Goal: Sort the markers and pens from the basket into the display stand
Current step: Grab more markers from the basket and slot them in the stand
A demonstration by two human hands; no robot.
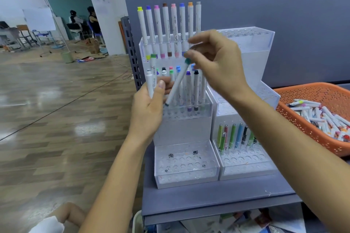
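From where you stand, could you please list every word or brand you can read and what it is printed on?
"Acrylic Marker": barrel of the pale-pink-capped marker in the top row of the stand.
"deli": same barrel, nearer its cap.
"Marker": green-capped marker held in the left hand.
Teal-capped marker in the right hand: no print readable.
Loose markers in the basket: print too small.

Whiteboard [39, 19] (far left), grey partition [284, 24]
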